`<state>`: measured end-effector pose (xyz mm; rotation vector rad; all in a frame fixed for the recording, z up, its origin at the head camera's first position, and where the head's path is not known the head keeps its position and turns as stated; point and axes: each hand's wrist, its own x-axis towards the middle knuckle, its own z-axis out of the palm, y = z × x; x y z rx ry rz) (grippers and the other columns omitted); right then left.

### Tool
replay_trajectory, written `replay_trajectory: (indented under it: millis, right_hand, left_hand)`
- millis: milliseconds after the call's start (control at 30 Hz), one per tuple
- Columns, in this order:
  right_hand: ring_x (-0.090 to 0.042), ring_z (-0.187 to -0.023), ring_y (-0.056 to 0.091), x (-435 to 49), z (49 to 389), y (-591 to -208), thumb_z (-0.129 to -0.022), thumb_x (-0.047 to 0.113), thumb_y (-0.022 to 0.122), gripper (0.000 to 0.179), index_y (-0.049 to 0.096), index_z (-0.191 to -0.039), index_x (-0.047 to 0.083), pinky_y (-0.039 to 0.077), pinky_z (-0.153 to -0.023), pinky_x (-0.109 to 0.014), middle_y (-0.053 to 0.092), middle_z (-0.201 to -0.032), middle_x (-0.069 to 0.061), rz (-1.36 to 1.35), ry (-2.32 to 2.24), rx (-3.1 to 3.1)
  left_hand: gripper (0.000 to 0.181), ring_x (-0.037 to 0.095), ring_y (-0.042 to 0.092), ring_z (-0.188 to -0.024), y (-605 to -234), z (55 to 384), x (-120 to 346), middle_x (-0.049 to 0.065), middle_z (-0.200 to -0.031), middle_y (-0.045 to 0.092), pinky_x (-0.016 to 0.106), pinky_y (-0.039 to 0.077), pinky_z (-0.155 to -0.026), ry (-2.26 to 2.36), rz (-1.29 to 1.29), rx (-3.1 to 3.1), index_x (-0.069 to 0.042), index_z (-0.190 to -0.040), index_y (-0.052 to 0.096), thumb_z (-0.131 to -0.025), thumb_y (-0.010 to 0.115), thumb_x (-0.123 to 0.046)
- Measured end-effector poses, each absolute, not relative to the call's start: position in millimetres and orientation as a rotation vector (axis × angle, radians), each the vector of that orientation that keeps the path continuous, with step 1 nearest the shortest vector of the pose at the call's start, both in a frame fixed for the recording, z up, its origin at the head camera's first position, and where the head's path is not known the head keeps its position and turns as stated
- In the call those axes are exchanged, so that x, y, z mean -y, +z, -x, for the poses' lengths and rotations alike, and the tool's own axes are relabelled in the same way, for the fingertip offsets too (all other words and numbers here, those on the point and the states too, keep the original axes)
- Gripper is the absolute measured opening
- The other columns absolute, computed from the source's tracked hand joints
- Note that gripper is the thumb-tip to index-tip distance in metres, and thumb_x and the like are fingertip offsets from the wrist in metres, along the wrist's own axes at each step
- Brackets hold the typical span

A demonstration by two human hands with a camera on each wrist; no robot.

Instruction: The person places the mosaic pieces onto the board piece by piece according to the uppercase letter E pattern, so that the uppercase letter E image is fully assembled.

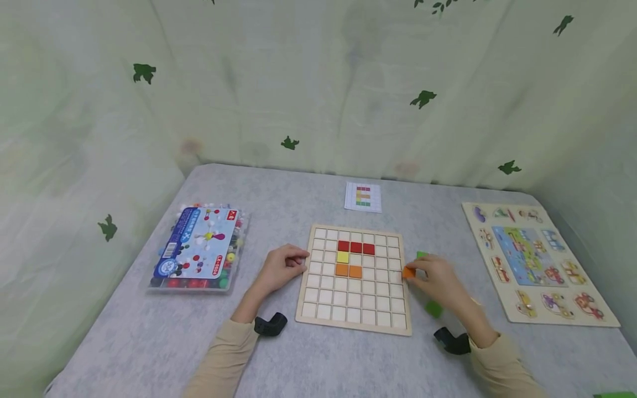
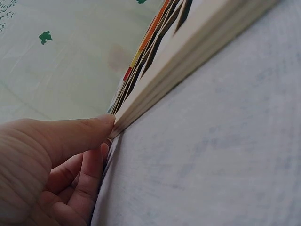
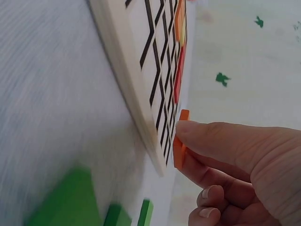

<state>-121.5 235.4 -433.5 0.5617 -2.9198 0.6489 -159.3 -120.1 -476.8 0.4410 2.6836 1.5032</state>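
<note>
Three red tiles point(image 1: 355, 247), three orange tiles point(image 1: 342, 270), one yellow tile point(image 1: 343, 257), three-plus green pieces point(image 1: 434, 309) — one gridded board point(image 1: 354, 299)

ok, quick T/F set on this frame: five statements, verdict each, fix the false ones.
1. The right hand pinches an orange tile. True.
2. The left hand is on the plastic box. False: it touches the board at its left edge.
3. Green pieces are set in the board. False: they lie on the table to its right.
4. Three red tiles form a row in the board. True.
5. The printed card lies beyond the board, seen from the head view. True.
</note>
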Motion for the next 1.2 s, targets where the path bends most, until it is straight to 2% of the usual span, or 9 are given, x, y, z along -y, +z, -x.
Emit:
replay_trajectory:
  millis: [100,233,567,1000,1200]
  right_hand:
    - [-0.017,-0.078,0.059,-225,124,-435,-0.074,0.010,0.077,0.023,0.073,-0.094,0.002,0.048,-0.064,-0.027,0.068,-0.087,-0.006,-0.614,0.657,2.893]
    - [-0.017,-0.080,0.060,-210,126,-437,-0.074,0.010,0.077,0.022,0.073,-0.095,0.003,0.050,-0.067,-0.028,0.068,-0.088,-0.006,-0.643,0.679,2.909]
    - [-0.015,-0.080,0.058,-184,133,-442,-0.077,0.009,0.074,0.018,0.073,-0.094,0.003,0.050,-0.068,-0.026,0.068,-0.088,-0.005,-0.733,0.680,2.937]
    - [-0.014,-0.080,0.058,-174,139,-445,-0.076,0.010,0.075,0.021,0.073,-0.096,0.004,0.050,-0.068,-0.025,0.067,-0.089,-0.004,-0.793,0.702,2.919]
    - [-0.012,-0.080,0.057,-169,143,-446,-0.076,0.011,0.076,0.021,0.074,-0.097,0.004,0.050,-0.069,-0.024,0.067,-0.089,-0.003,-0.834,0.665,2.934]
  left_hand:
    - [0.026,0.010,0.057,-0.077,-477,160,120,0.013,-0.095,0.066,0.017,0.049,-0.067,1.505,-0.444,-2.680,-0.001,-0.105,0.070,-0.079,0.070,-0.003]
    - [0.026,0.010,0.057,-0.077,-476,159,120,0.013,-0.094,0.066,0.017,0.049,-0.067,1.508,-0.436,-2.678,-0.001,-0.105,0.070,-0.079,0.070,-0.002]
    - [0.026,0.011,0.057,-0.077,-474,159,120,0.013,-0.093,0.066,0.016,0.048,-0.067,1.503,-0.425,-2.684,-0.001,-0.105,0.070,-0.079,0.070,-0.002]
    - [0.026,0.015,0.059,-0.078,-472,157,119,0.015,-0.094,0.066,0.016,0.049,-0.067,1.531,-0.451,-2.674,0.000,-0.104,0.070,-0.078,0.071,0.000]
    - [0.026,0.012,0.058,-0.077,-472,158,119,0.013,-0.096,0.067,0.016,0.049,-0.067,1.510,-0.427,-2.678,-0.001,-0.105,0.070,-0.078,0.071,-0.002]
